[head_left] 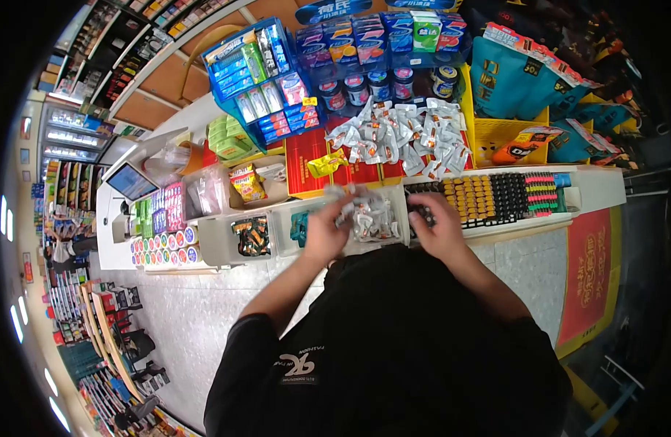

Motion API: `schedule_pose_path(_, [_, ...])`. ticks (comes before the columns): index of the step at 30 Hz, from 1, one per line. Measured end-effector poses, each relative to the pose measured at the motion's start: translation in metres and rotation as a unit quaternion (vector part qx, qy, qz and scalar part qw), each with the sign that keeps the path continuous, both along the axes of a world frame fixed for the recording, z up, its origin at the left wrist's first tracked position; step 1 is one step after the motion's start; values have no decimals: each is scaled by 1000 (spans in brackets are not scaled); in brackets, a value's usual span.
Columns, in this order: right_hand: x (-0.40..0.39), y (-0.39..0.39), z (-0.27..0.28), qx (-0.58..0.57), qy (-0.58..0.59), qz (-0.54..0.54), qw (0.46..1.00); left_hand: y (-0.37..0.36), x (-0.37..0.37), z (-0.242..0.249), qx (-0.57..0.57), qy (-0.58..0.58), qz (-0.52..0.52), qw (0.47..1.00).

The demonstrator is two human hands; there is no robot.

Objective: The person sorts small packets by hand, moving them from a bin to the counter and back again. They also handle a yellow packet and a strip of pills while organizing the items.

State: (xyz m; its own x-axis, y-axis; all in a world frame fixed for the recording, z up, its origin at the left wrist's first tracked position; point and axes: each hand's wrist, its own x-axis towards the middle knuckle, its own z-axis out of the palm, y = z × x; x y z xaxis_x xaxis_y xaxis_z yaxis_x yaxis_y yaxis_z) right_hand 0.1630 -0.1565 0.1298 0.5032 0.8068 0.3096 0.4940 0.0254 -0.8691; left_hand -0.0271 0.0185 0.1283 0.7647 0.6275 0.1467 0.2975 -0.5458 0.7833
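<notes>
My left hand (326,231) is over the left side of a clear plastic bin, its fingers curled at some blurred white-wrapped packets (340,195). More small white packets (377,220) lie inside this bin. My right hand (439,227) is at the bin's right edge, fingers bent and apart, close to a rack of dark items; no held thing shows in it. Behind the bin, a large pile of the same white packets (401,135) lies loose on a red box surface (304,156). A yellow packet (327,164) rests left of the pile.
Left of the bin are a bin of dark wrapped pieces (252,237) and a bin with teal packets (299,227). Rows of yellow and black items (470,200) stand to the right. A blue gum rack (259,80) and several gum jars (380,85) stand behind.
</notes>
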Motion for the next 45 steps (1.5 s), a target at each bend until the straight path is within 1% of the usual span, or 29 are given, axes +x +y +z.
schedule_pose_path(1, [-7, 7, -3, -29, 2, 62, 998, 11, 7, 8, 31, -37, 21, 999])
schedule_pose_path(2, [-14, 17, -5, -56, 2, 123, 991, 23, 14, 23, -24, -24, 29, 999])
schedule_pose_path(3, [-22, 28, -9, -125, 3, 167, 978, 33, 29, 35, -31, -59, 34, 997])
schedule_pose_path(4, [-30, 41, -15, -192, 3, 208, 959, 40, 42, 46, -33, -67, 44, 996])
schedule_pose_path(5, [-38, 55, -31, -253, -16, 231, 939, 52, 56, 46, -5, -83, 38, 996])
schedule_pose_path(6, [-45, 70, -48, -312, -37, 249, 916, 60, 70, 47, -1, -88, 38, 995])
schedule_pose_path(7, [-54, 83, -61, -308, -43, 247, 918, 69, 84, 47, 45, -92, 23, 994])
schedule_pose_path(8, [-63, 95, -73, -372, -83, 244, 892, 75, 96, 45, 92, -96, 8, 991])
schedule_pose_path(9, [-70, 104, -85, -434, -120, 238, 861, 80, 106, 41, 100, -92, 9, 991])
schedule_pose_path(10, [-72, 111, -93, -431, -123, 234, 863, 84, 114, 33, 106, -88, 10, 990])
schedule_pose_path(12, [-75, 125, -116, -519, -192, 233, 800, 86, 123, 18, 153, -79, -7, 985])
schedule_pose_path(13, [-81, 130, -160, -552, -118, 174, 807, 85, 126, 13, 156, -84, -25, 984])
schedule_pose_path(14, [-80, 126, -152, -551, -118, 170, 808, 84, 128, 9, 159, -87, -43, 983])
schedule_pose_path(16, [-79, 117, -131, -565, -95, 129, 809, 82, 130, 0, 139, -67, -61, 986])
schedule_pose_path(17, [-80, 116, -136, -566, -93, 127, 809, 81, 131, -6, 159, -64, -58, 984])
schedule_pose_path(19, [-80, 115, -145, -558, -105, 85, 819, 78, 130, -11, 203, -54, -55, 976])
schedule_pose_path(23, [-84, 117, -149, -573, -114, 50, 810, 76, 128, -15, 204, -51, -51, 976])
schedule_pose_path(25, [-85, 116, -152, -563, -145, 26, 813, 77, 129, -16, 259, -37, -30, 965])
schedule_pose_path(29, [-87, 114, -152, -555, -166, 18, 815, 77, 125, -13, 248, -41, -18, 968])
schedule_pose_path(31, [-87, 115, -159, -561, -172, 46, 809, 79, 125, -10, 298, -53, -9, 953])
schedule_pose_path(32, [-86, 116, -163, -560, -174, 45, 809, 82, 125, -12, 298, -54, -8, 953])
schedule_pose_path(34, [-90, 115, -173, -550, -180, 28, 815, 85, 124, -17, 251, -81, -3, 965])
schedule_pose_path(38, [-95, 112, -189, -534, -208, -10, 820, 86, 119, -19, 251, -63, 8, 966])
schedule_pose_path(40, [-95, 110, -191, -504, -196, -23, 841, 87, 118, -16, 259, -55, 4, 964])
schedule_pose_path(43, [-97, 107, -192, -479, -209, -48, 851, 89, 115, -12, 253, -58, 2, 966])
schedule_pose_path(45, [-94, 102, -188, -488, -201, -30, 849, 91, 110, -17, 257, -64, -10, 964])
